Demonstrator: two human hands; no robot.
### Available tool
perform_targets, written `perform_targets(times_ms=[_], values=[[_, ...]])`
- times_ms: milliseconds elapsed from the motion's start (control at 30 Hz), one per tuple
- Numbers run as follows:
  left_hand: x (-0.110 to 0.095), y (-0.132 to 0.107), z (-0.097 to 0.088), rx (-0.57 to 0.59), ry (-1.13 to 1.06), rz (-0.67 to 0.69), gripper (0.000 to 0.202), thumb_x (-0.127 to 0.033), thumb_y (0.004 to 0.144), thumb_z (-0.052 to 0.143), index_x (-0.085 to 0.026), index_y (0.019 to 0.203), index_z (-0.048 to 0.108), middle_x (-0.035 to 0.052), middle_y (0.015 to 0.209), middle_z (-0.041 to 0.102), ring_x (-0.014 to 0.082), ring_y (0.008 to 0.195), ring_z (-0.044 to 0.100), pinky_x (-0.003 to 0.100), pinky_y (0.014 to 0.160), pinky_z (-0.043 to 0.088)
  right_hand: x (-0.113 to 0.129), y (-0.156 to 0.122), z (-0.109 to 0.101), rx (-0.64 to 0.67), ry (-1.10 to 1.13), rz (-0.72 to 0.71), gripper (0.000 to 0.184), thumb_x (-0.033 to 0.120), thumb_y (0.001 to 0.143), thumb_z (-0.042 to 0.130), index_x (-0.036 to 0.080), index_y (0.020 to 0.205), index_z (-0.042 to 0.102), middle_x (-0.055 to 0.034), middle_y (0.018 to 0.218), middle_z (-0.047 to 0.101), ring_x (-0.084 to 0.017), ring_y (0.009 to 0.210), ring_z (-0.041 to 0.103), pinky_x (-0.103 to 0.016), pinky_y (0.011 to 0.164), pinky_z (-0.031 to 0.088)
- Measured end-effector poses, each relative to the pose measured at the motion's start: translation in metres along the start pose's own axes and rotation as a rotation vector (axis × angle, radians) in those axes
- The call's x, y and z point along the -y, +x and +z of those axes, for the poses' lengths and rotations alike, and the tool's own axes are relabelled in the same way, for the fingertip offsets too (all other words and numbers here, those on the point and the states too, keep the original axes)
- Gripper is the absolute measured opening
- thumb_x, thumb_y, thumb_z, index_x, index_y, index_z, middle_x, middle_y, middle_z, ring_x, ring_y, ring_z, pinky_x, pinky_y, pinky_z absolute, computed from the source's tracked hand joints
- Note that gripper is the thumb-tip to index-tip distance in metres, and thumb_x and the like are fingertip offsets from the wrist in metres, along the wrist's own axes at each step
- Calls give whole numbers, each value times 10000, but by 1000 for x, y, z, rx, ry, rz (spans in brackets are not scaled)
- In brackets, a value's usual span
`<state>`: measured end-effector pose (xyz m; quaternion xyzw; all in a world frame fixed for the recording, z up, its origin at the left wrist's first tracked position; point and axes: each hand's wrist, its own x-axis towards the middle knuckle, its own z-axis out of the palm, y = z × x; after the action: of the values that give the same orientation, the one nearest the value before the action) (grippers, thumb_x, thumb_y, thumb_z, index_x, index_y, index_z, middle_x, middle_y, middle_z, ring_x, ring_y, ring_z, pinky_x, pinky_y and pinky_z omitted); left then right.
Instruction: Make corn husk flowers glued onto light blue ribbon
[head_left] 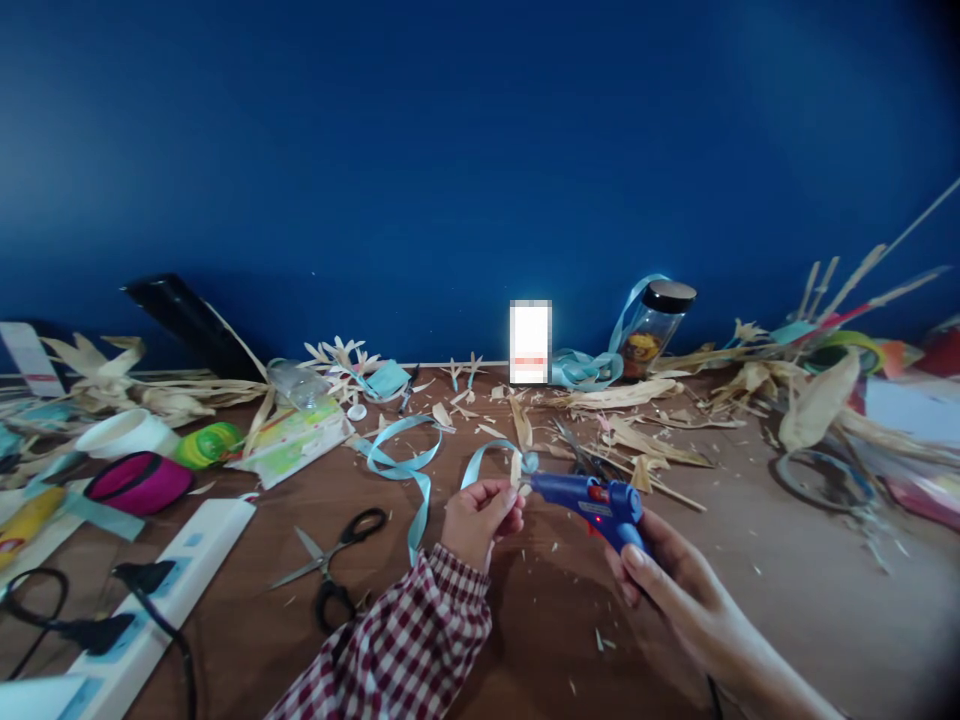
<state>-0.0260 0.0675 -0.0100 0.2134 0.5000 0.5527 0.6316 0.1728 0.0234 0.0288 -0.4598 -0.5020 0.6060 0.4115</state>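
Observation:
My right hand point(660, 565) grips a blue hot glue gun point(585, 500) by its handle, and a small red light glows on its side. The nozzle points left and meets a small pale strip of dried corn husk point(516, 470). My left hand point(484, 520) pinches that strip between thumb and fingers. Just behind the strip, a light blue ribbon point(487, 452) curls over the table; whether it is joined to the strip I cannot tell. Open scissors point(326, 560) with black handles lie left of my left forearm.
A white power strip point(161, 590) with black plugs lies at the left, near a magenta tape roll point(139, 483). Husk scraps point(660, 440) litter the back. A lidded jar point(649, 330) leans by the wall beside a bright white rectangle point(530, 335). Dark-handled scissors point(585, 455) lie behind the gun.

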Motion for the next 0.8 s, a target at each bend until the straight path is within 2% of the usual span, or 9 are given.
perform_targets(times_ms=[333,500,800], values=[[0,0,-2,35,18,-6,351,-348,494,831,-95,675,670,34,572,666,65,448,550,167,439,475,-5,2,-1,2,-75,-48,286,446,835,561,195,967,521,20,662,492,-98,559,420,-215,529,364],[-1,1,-1,19,2,-13,391,-367,449,845,-95,673,676,31,562,663,59,442,543,160,435,472,-7,1,-4,11,-125,-58,297,451,839,551,202,997,518,15,685,509,-104,574,426,-218,541,375],[0,2,-2,31,2,-5,389,-366,457,846,-102,668,654,30,577,667,59,443,547,165,442,476,-6,1,-3,15,-172,-64,351,452,852,530,186,1078,493,1,702,522,-111,588,451,-231,538,386]])
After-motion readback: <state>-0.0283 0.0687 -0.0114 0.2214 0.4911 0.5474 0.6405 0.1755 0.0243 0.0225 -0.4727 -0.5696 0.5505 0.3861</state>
